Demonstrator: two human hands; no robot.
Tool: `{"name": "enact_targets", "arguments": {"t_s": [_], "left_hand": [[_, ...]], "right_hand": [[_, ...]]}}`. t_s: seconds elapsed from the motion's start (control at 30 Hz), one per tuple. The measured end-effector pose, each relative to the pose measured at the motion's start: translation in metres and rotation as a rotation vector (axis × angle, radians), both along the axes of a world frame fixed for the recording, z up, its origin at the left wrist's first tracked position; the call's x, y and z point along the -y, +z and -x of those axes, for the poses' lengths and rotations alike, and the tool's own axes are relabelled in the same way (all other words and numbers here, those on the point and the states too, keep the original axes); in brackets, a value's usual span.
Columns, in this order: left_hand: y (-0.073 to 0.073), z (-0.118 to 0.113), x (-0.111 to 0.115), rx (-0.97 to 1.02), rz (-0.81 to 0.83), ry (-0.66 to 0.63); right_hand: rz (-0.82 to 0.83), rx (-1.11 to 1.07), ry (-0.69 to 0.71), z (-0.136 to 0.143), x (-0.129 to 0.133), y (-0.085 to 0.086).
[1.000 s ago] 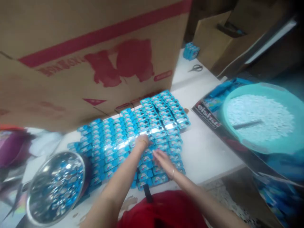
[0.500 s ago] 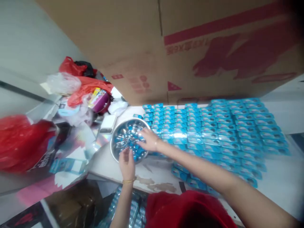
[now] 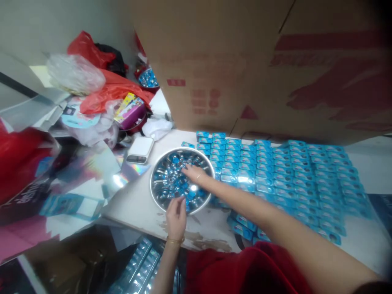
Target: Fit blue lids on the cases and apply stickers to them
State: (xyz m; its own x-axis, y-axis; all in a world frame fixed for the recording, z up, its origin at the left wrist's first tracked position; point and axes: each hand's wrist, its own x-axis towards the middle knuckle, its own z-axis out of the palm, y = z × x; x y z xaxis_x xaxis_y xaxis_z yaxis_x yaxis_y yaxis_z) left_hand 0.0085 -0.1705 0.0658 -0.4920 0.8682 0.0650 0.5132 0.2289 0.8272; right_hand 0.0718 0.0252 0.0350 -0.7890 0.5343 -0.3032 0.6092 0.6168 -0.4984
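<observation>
At six o'clock on the rim of the metal bowl [image 3: 151, 179], a left hand [image 3: 177, 214] with thumb and fingers drawn nearly together; impossible to tell whether pinching anything. Inside, toward two o'clock, a right hand [image 3: 193, 173] with fingers loosely bent, tips among the small shiny pieces [image 3: 168, 176]; no telling whether gripping any. Likeliest troubles: pieces spilled over the six o'clock side from a loose pinch, the bowl tipped by a wrist's weight on the rim, or blue packets [image 3: 277, 166] at three o'clock knocked askew by the right forearm [image 3: 254, 208] stretched across them. Bowl mouth upward and round, thus without a long axis; pieces every which way, too small to read singly. Packets in stepped rows, long sides roughly along nine to three. At ten o'clock, a white scale [image 3: 141, 146] on the table [image 3: 131, 208].
</observation>
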Motion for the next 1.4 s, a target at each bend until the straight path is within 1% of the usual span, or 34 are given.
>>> {"name": "enact_targets", "arguments": {"t_s": [0.03,0.07,0.1,0.17,0.2,0.23,0.27,0.3,0.37,0.43,0.5,0.57,0.67,0.73,0.8,0.87,0.93,1.0,1.07,1.13,1.2,1.23,1.3,1.4], "left_hand": [[0.001,0.001,-0.002,0.009,-0.003,-0.005],[0.002,0.001,-0.003,0.022,-0.004,-0.01],[0.002,0.002,-0.005,0.04,-0.006,-0.008],[0.002,0.001,-0.01,0.092,-0.001,0.02],[0.002,0.001,-0.014,0.127,0.0,0.045],[0.001,0.001,-0.017,0.165,-0.001,0.076],[0.001,0.0,-0.022,0.201,-0.007,0.106],[0.002,0.001,-0.026,0.234,-0.017,0.131],[0.005,0.001,-0.034,0.275,-0.053,0.162],[0.011,0.001,-0.04,0.28,-0.09,0.158],[0.019,-0.003,-0.044,0.264,-0.103,0.104],[0.025,-0.013,-0.045,0.206,-0.086,-0.009],[0.027,-0.042,-0.046,0.07,-0.093,-0.261],[0.024,-0.069,-0.045,0.018,-0.121,-0.423],[0.021,-0.104,-0.044,0.01,-0.122,-0.577],[0.02,-0.143,-0.04,0.0,-0.097,-0.722],[0.018,-0.187,-0.036,-0.025,-0.074,-0.819],[0.015,-0.233,-0.033,-0.055,-0.064,-0.848],[0.01,-0.279,-0.032,-0.084,-0.053,-0.837],[0.002,-0.32,-0.036,-0.137,-0.017,-0.819],[-0.006,-0.354,-0.045,-0.218,0.051,-0.798],[-0.01,-0.368,-0.051,-0.255,0.087,-0.796],[-0.015,-0.387,-0.067,-0.289,0.142,-0.828],[-0.017,-0.401,-0.093,-0.238,0.161,-0.956]], "right_hand": [[0.062,-0.09,-0.101,0.001,-0.002,0.002],[0.156,-0.19,-0.232,0.001,-0.004,0.005],[0.29,-0.289,-0.378,0.001,-0.005,0.008],[0.662,-0.464,-0.644,0.0,-0.004,0.015],[0.87,-0.541,-0.736,-0.001,-0.002,0.019],[1.065,-0.616,-0.797,-0.003,0.0,0.024],[1.233,-0.688,-0.828,-0.005,0.003,0.029],[1.362,-0.751,-0.843,-0.009,0.007,0.034],[1.504,-0.826,-0.871,-0.018,0.018,0.044],[1.547,-0.834,-0.887,-0.032,0.033,0.052],[1.542,-0.827,-0.89,-0.051,0.051,0.058],[1.521,-0.799,-0.918,-0.074,0.071,0.061],[1.495,-0.758,-0.99,-0.118,0.097,0.062],[1.49,-0.765,-1.029,-0.154,0.112,0.058],[1.48,-0.791,-1.055,-0.195,0.126,0.054],[1.47,-0.808,-1.066,-0.241,0.137,0.049],[1.459,-0.81,-1.1,-0.288,0.146,0.044],[1.437,-0.793,-1.153,-0.334,0.151,0.04],[1.402,-0.783,-1.209,-0.374,0.153,0.036],[1.364,-0.791,-1.27,-0.407,0.151,0.032],[1.331,-0.816,-1.324,-0.433,0.146,0.026],[1.319,-0.829,-1.353,-0.443,0.142,0.022],[1.307,-0.863,-1.413,-0.458,0.133,0.014],[1.329,-0.927,-1.479,-0.475,0.118,0.004]]}}
